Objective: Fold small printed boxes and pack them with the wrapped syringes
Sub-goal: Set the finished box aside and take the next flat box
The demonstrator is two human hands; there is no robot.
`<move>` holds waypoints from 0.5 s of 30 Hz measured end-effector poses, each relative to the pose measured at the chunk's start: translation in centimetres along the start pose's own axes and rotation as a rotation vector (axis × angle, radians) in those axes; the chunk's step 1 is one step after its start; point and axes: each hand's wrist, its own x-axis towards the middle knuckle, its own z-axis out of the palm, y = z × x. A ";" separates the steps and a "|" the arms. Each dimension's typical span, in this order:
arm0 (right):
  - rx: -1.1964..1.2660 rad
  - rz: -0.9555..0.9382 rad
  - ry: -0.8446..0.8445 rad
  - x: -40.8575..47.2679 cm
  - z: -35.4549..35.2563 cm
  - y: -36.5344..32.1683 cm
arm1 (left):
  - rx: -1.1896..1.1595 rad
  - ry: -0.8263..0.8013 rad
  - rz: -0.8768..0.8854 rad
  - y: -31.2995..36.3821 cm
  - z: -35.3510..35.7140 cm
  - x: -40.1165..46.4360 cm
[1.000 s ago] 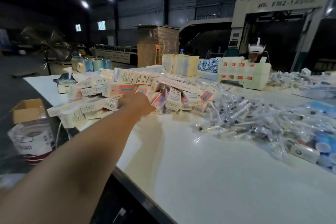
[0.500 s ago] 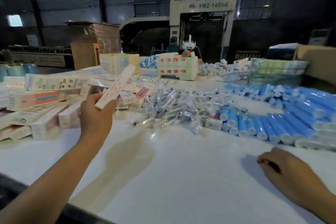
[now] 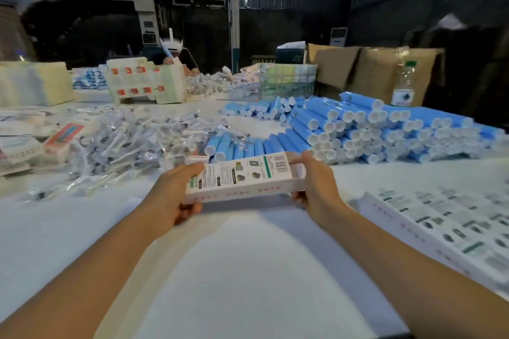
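Observation:
A long white printed box (image 3: 242,177) with a barcode and green stripe is held level above the white table (image 3: 248,270), between both hands. My left hand (image 3: 172,197) grips its left end, thumb on top and fingers underneath. My right hand (image 3: 316,187) grips the right end, where the flap stands open. Behind the box lies a heap of clear-wrapped syringes (image 3: 129,143). Flat printed box blanks (image 3: 446,226) lie in a stack at the right.
Blue tubes with white caps (image 3: 371,129) are piled at the back right. Folded boxes (image 3: 35,146) lie at the left, box stacks (image 3: 146,84) further back. A water bottle (image 3: 403,85) and cardboard cartons (image 3: 369,69) stand behind. Another person (image 3: 170,49) sits across the table.
My view swung right from the pile of folded boxes. The left hand carried a flat box to the centre, and the right hand lifted off the table and took its other end.

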 end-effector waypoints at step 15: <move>-0.087 -0.030 -0.055 -0.6 0.5 0.5 | 1.509 -0.020 0.832 -0.3 3.6 -0.8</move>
